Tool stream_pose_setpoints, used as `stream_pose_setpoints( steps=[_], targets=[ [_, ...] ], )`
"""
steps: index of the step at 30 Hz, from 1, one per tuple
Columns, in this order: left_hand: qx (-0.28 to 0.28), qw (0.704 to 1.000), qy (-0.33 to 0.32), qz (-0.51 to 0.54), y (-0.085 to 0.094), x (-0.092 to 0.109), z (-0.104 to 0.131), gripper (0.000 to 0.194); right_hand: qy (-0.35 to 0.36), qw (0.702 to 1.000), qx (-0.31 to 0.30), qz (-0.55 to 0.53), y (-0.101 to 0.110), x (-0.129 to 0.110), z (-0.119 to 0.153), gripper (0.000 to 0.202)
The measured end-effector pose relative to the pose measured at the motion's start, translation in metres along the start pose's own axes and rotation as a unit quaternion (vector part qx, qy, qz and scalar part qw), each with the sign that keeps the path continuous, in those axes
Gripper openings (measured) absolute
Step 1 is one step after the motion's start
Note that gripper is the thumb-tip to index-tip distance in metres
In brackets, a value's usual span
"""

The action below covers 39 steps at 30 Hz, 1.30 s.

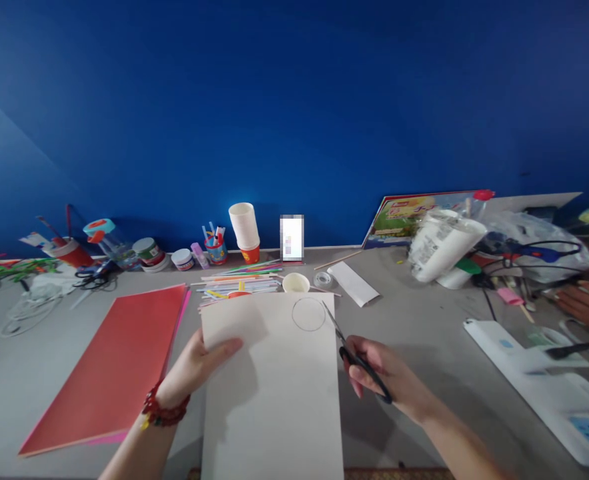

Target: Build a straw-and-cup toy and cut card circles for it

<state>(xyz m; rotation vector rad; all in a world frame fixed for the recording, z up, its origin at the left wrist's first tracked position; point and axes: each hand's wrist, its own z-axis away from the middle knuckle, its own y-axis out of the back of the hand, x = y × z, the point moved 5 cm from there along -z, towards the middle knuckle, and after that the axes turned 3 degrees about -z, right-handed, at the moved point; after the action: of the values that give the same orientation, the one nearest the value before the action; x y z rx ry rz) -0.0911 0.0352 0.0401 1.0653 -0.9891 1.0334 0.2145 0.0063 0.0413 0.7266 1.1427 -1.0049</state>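
Observation:
A large white sheet (274, 393) is held up by its left edge in my left hand (202, 363), thumb on top and the other fingers hidden behind it. Near its upper right corner a circle (308, 314) is drawn in a thin dark line. My right hand (374, 370) grips black-handled scissors (344, 341), whose blades point up and left over the sheet's right edge, beside the circle. A red bracelet is round my left wrist.
Red sheets (109, 367) lie to the left. Behind the white sheet stand a paper cup (296, 283), straws (244, 285) and stacked cups (243, 227). A power strip (524, 387) and another person's hand (587, 307) are at the right.

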Motion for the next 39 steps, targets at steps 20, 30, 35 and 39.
stream_pose_setpoints(
  steps=[20, 30, 35, 39],
  targets=[
    [-0.008, 0.999, 0.032, 0.03, 0.001, -0.008, 0.005, 0.05, -0.017, 0.999, 0.039, 0.013, 0.002, 0.009, -0.004, 0.062],
    [-0.002, 0.999, 0.034, 0.017, 0.001, -0.007, 0.009, 0.05, 0.001, 0.999, 0.037, 0.024, 0.004, 0.017, -0.005, 0.058],
    [0.004, 0.999, 0.031, 0.006, 0.002, -0.006, 0.009, 0.05, 0.003, 0.999, 0.04, 0.018, 0.005, 0.023, -0.006, 0.056],
    [-0.004, 1.0, 0.028, 0.0, 0.001, -0.004, 0.009, 0.05, -0.008, 0.999, 0.045, 0.016, 0.005, 0.025, -0.008, 0.056]
  ],
)
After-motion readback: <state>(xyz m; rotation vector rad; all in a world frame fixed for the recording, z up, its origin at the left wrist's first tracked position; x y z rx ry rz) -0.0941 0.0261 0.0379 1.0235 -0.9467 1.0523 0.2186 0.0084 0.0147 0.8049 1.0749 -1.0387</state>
